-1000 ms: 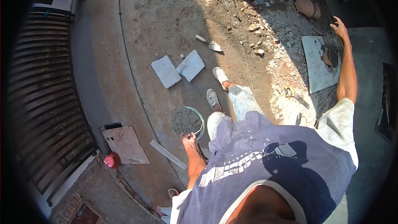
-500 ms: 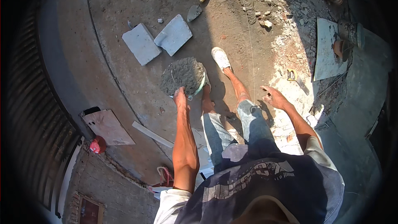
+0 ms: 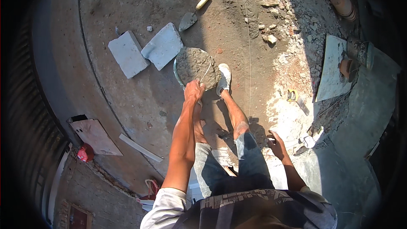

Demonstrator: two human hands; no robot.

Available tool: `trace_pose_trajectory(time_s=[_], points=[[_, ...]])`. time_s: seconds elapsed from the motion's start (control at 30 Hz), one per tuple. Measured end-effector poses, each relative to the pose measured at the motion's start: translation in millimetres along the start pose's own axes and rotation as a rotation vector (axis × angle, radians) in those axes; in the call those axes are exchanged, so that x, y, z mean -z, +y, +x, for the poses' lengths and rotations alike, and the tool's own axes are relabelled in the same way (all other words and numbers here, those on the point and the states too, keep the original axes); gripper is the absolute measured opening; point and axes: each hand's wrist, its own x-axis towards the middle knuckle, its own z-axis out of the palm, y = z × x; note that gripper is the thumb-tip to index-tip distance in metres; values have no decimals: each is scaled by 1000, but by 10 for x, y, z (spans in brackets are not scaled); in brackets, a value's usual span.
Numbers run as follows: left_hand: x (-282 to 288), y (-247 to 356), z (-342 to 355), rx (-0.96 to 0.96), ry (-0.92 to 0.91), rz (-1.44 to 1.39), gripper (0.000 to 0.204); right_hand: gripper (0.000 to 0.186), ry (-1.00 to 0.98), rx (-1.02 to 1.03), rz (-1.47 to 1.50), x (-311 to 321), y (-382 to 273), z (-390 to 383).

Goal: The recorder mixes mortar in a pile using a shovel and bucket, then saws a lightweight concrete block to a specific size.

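Note:
My left hand [image 3: 194,90] is closed round the thin wire handle [image 3: 206,71] of a bucket [image 3: 176,74]. Wet grey mortar [image 3: 193,62] fills the bucket nearly to its rim, in front of my feet and by my right shoe [image 3: 224,76]. Off to my right side, my right hand [image 3: 277,146] hangs with loosely curled fingers apart and nothing in them. Two pale blocks [image 3: 128,54] lie just left of the bucket, the nearer one [image 3: 164,46] close to its rim. Beyond them a trowel [image 3: 188,21] rests on the ground.
A taut string [image 3: 250,59] runs along the ground to the right of my feet. Rubble [image 3: 292,65] spreads past it, with a yellow-handled handsaw [image 3: 292,96] on top. Farther right lies a pale board [image 3: 333,68]. At left are a flat panel [image 3: 96,136] and a white strip [image 3: 140,147].
The bucket, held by its handle in my left hand, has shifted to the right and slightly away from me. My right hand has dropped lower, nearer my body.

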Motion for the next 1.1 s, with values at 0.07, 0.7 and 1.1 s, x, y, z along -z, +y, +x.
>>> trace_pose_trajectory(time_s=[0.07, 0.7, 1.1], points=[[-64, 105, 60, -21, -69, 190, 32, 52, -50, -27, 31, -97, -295, -30], [-76, -196, 596, -573, 267, 328, 34, 54, -49, 441, -536, -46, -1321, 2937], [-544, -510, 632, -511, 636, 28, 29, 64, 637, 993, -1069, -1048, -3807, 6094]])
